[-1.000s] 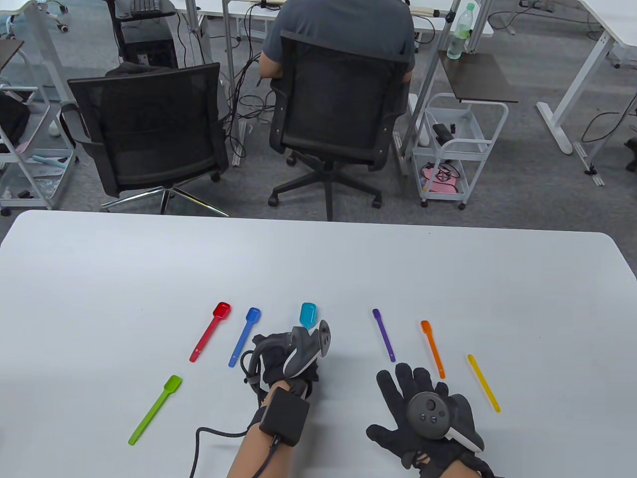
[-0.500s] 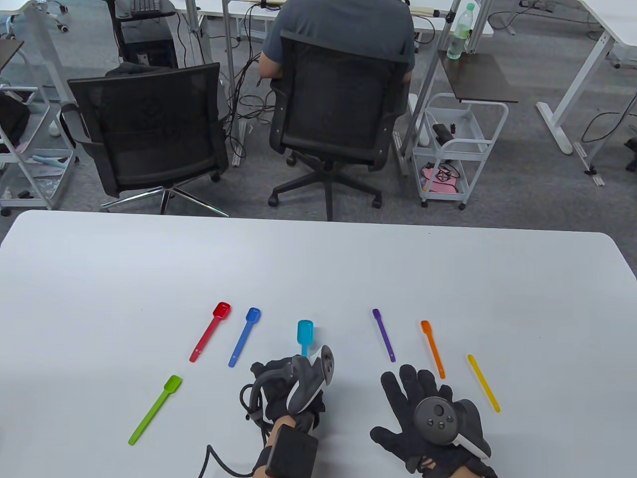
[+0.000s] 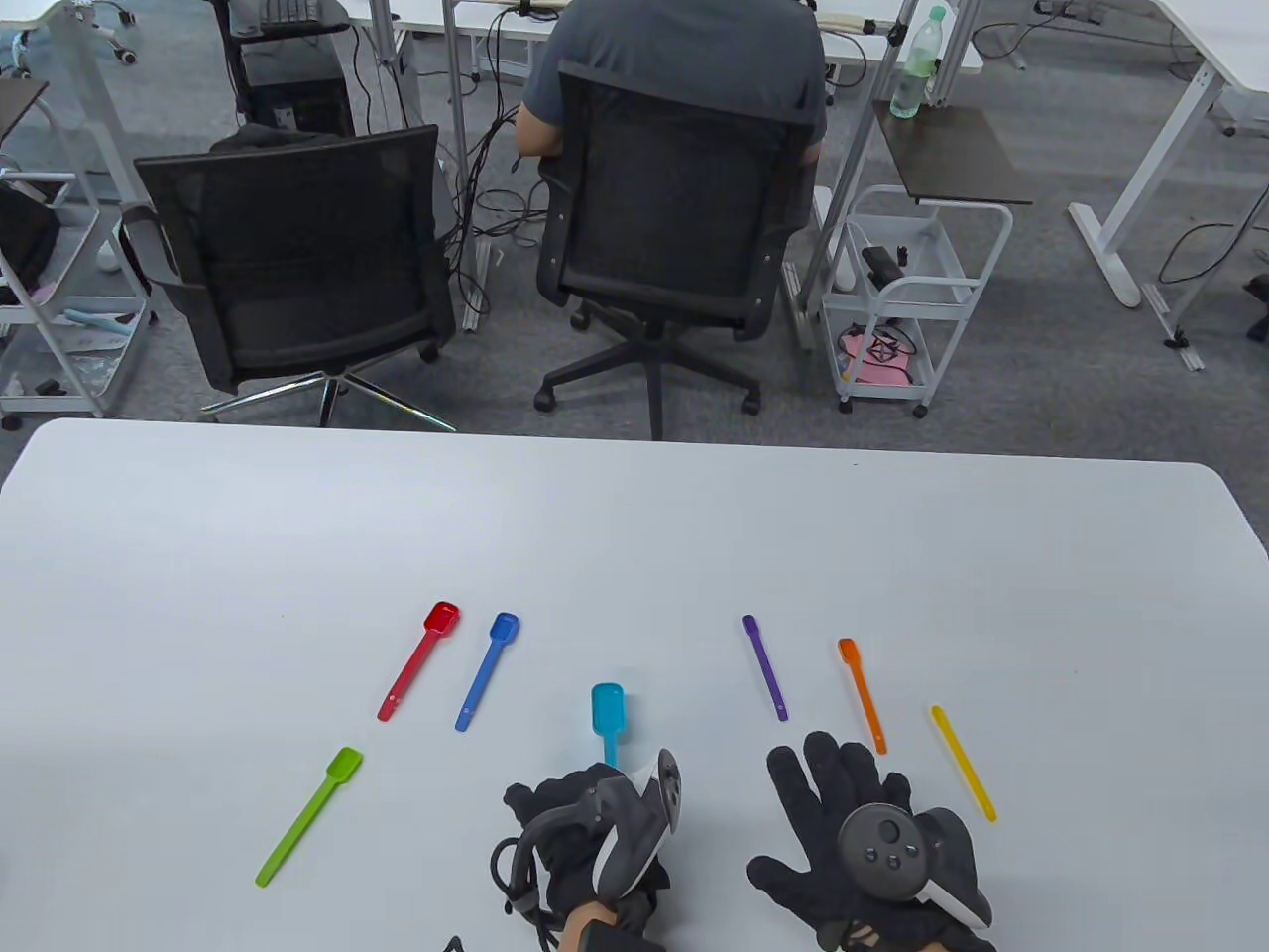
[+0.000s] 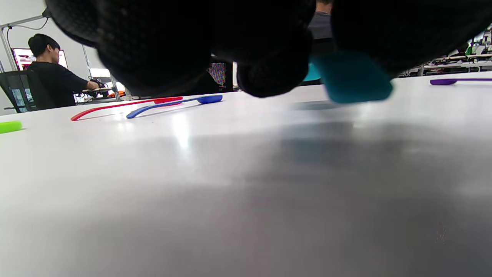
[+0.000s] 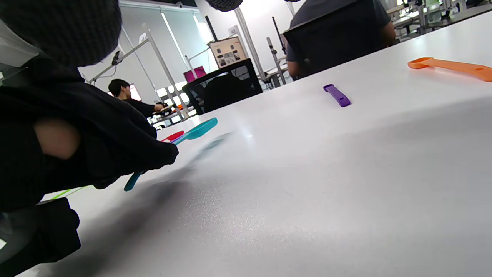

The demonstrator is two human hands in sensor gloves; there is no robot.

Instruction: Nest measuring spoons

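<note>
My left hand (image 3: pixel 585 823) grips the handle of the teal spoon (image 3: pixel 606 716) near the table's front edge; its bowl points away from me and is lifted off the table in the right wrist view (image 5: pixel 200 129). The teal handle end shows under my fingers in the left wrist view (image 4: pixel 351 77). My right hand (image 3: pixel 853 843) lies flat and open on the table, holding nothing. Red (image 3: pixel 418 659), blue (image 3: pixel 487 670) and green (image 3: pixel 308 815) spoons lie to the left. Purple (image 3: pixel 764 665), orange (image 3: pixel 862 694) and yellow (image 3: pixel 963 762) spoons lie to the right.
The white table (image 3: pixel 634 535) holds only the spoons. Beyond its far edge stand two black office chairs (image 3: pixel 297 258), a seated person (image 3: pixel 684 59) and a white cart (image 3: pixel 912 297).
My left hand has pulled the teal spoon toward me, from the spoon row to the table's front. My right hand slid slightly toward me and stayed flat.
</note>
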